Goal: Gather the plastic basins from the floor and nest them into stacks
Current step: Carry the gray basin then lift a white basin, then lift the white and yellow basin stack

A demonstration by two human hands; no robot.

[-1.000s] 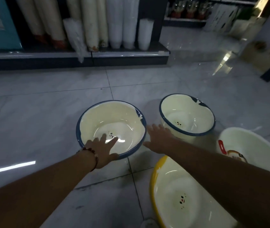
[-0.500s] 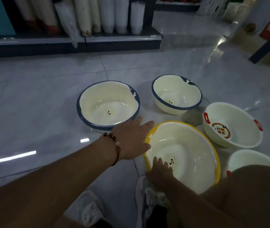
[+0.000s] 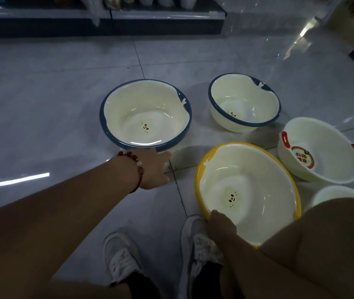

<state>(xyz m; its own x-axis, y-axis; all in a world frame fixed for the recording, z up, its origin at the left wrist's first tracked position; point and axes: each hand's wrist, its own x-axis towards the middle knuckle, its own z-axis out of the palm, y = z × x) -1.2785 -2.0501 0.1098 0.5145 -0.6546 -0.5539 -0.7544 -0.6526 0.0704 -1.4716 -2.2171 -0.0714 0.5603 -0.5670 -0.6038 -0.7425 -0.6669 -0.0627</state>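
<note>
Five basins sit on the tiled floor (image 3: pixel 42 104), spread in a loose arc in front of the crouching person, none nested in another yet, so the gathering looks barely begun. The large blue-rimmed basin (image 3: pixel 145 114) lies at about 11 o'clock from the person's shoes (image 3: pixel 121 257), and the left hand (image 3: pixel 154 167) reaches to its near rim, at roughly 6 o'clock on the basin; the fingers are tucked under or behind that edge, so whether they clasp it or merely touch it cannot be told, though the reach suggests a grab to drag it closer. The right hand (image 3: pixel 221 223) pinches the near rim of the yellow-rimmed basin (image 3: pixel 248 194) at about 7 o'clock, thumb over the lip, likely to steady it as the base of a stack, since it sits closest. The small blue-rimmed basin (image 3: pixel 244 102) stands at 1 o'clock, apart from the others. The white basin with red handles (image 3: pixel 320 151) leans at 2 o'clock, just beside the yellow one, and a fifth white basin (image 3: pixel 335 194) shows only partly behind the right knee. Matching rims and sizes will probably decide what nests where.
</note>
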